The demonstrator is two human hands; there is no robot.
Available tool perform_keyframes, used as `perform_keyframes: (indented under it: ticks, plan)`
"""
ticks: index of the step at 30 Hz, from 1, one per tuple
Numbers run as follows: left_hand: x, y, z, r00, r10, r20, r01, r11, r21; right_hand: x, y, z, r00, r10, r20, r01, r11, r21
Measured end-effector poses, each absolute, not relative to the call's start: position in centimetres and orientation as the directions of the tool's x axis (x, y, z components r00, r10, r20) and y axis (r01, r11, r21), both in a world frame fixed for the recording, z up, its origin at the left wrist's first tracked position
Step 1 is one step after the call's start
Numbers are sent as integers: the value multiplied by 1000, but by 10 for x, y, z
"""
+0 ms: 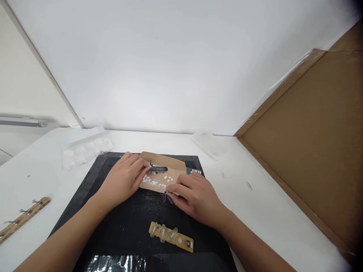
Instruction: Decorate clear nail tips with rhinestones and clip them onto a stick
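My left hand [123, 177] is pinched at the left side of a brown paper sheet [170, 161], by the end of a dark, narrow, long piece [159, 169]. A tiny whitish bit shows at its fingertips; its kind is unclear. Several small white pieces [153, 182] lie scattered over the paper. At the sheet's lower edge, my right hand [195, 196] has thumb and fingers closed on a small, thin dark item [167, 193] with slender clear or metallic parts hanging below. Its kind is too small to make out.
Nearer me on the black mat [130, 223] lies a yellowish strip [171, 236] bearing clear and metal pieces. A similar strip [25, 219] is at left. Clear plastic trays [86, 151] stand behind. Cardboard [306, 132] rises at right, and a white wall [170, 75] closes the back.
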State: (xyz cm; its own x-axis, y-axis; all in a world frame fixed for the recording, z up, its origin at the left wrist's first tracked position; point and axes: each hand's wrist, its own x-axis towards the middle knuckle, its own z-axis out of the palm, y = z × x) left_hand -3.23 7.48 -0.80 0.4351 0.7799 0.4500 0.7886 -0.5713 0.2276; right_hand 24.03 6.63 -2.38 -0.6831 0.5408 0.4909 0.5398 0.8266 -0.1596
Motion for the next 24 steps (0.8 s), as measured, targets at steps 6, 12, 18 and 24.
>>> perform_keyframes:
  ticks: [6,12,18,24]
  plan:
    - [-24,70,-10,405,757,513,764,-588,265,244,70,-26,-602,615,509,537,784,-312]
    - [-19,66,-14,396,761,514,755,-588,289,245,61,-20,-604,715,351,450,671,-589]
    - [-16,64,-14,397,768,502,728,-597,337,238,47,-10,-720,629,293,341,688,-640]
    - [-15,61,-14,390,737,552,685,-633,361,235,51,-11,-626,690,365,313,650,-692]
